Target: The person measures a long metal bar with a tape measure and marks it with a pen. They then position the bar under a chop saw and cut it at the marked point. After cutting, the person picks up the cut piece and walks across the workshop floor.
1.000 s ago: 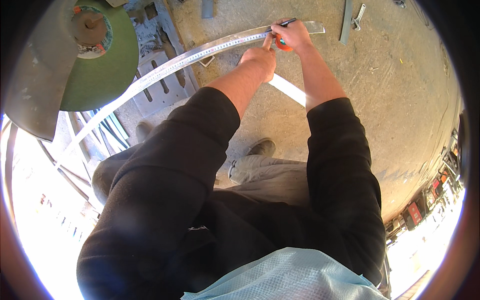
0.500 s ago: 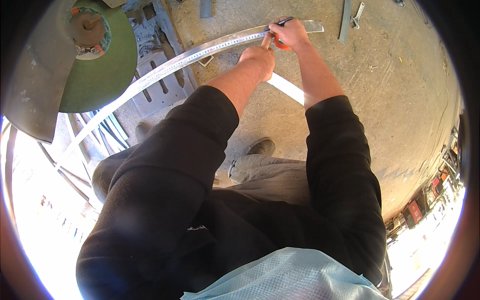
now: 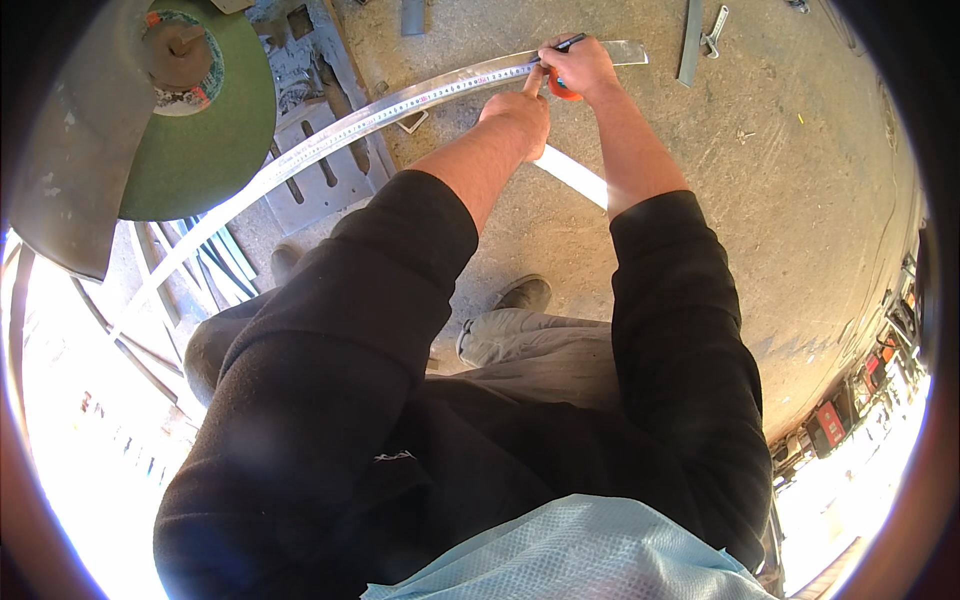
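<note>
Right hand (image 3: pixel 586 72) nearly unmoved, slim black pen (image 3: pixel 571 43), flat metal strip (image 3: pixel 625 52)

Arms (image 3: pixel 640 150) outstretched, left hand (image 3: pixel 520 118) beside curled right hand (image 3: pixel 582 70)

Right side: wide open floor (image 3: pixel 800 190) beyond the right grip (image 3: pixel 590 70), plenty of room to swing outward.
Far right: that room ends at a row of clutter (image 3: pixel 830 425).
Ahead, right: a flat bar (image 3: pixel 690 42) and a wrench (image 3: pixel 714 34) lie near each other, passable from above.
Left: the big green disc (image 3: pixel 240 120) and its guard (image 3: pixel 75 190) block the way.
Front, left: a long metal strip (image 3: pixel 628 52) runs across, over a slotted plate (image 3: pixel 320 180).
Between hands: tight; the left grip (image 3: pixel 518 120), tape measure (image 3: pixel 564 86) and pen (image 3: pixel 571 43) crowd together.
Between forearms: open floor down to a shoe (image 3: pixel 523 293), crossed by a pale strip (image 3: pixel 575 175).
</note>
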Motion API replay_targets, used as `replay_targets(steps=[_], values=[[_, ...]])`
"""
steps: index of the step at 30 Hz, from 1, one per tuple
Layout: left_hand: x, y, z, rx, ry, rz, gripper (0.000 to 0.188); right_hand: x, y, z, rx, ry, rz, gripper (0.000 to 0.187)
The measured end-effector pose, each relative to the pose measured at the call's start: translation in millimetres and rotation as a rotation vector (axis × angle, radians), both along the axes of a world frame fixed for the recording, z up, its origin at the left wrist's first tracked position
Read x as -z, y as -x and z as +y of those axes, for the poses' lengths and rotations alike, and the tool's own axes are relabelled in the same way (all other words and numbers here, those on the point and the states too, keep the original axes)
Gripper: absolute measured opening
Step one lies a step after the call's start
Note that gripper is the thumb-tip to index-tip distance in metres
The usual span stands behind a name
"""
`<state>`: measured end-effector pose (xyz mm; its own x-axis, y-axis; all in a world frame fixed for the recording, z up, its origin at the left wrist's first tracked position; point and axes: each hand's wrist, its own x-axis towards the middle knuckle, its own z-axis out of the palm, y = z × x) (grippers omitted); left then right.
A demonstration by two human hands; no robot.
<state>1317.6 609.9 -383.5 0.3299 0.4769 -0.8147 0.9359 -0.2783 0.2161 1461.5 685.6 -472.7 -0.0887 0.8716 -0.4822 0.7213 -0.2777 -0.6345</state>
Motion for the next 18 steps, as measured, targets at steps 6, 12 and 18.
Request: replay_targets(steps=[6,12,18], values=[[-0.9,-0.7,0.9,0.01,0.001,0.005,0.072,-6.5,1.5,-1.7,0.025,-0.001,0.016,0.031],[-0.3,-0.4,0.1,0.018,-0.013,0.007,0.071,-4.1,1.9,-2.9,0.02,-0.014,0.022,0.029],[4.6,1.1,-0.7,0.01,-0.007,-0.005,0.073,1.5,0.6,0.3,0.013,0.004,0.036,0.032]])
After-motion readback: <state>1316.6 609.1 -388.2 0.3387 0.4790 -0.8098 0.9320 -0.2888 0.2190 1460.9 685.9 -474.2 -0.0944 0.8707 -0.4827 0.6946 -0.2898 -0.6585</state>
